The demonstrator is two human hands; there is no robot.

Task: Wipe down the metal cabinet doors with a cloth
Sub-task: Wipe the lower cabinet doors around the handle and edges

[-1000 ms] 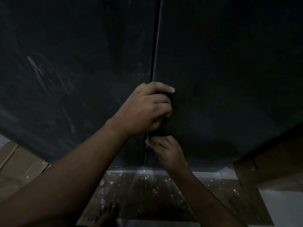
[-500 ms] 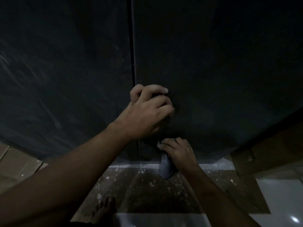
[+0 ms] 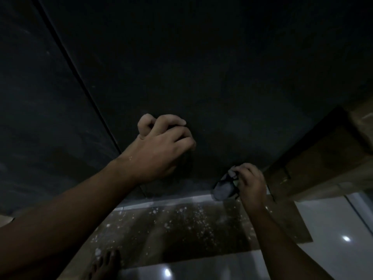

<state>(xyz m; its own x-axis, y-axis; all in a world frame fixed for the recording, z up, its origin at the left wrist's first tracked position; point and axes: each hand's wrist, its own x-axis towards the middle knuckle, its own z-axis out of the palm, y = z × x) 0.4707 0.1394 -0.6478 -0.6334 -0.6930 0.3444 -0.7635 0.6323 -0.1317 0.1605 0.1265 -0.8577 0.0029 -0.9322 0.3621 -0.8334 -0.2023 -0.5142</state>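
Nearest, above the speckled floor, pinching the grey cloth in the right hand, thumb against curled fingers. Now carried rightward from the seam along the foot of the right door to just beside the cardboard box, so probably finishing that bottom strip. Farther up, bracing with the left hand, moved off the seam onto the door face, wrist cocked, curled into a fist with nothing seen inside.

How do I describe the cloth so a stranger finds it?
Find the big dark cabinet door and follow it down to its bottom edge. There the right hand pinches a small grey cloth, the only pale crumpled thing against the metal.
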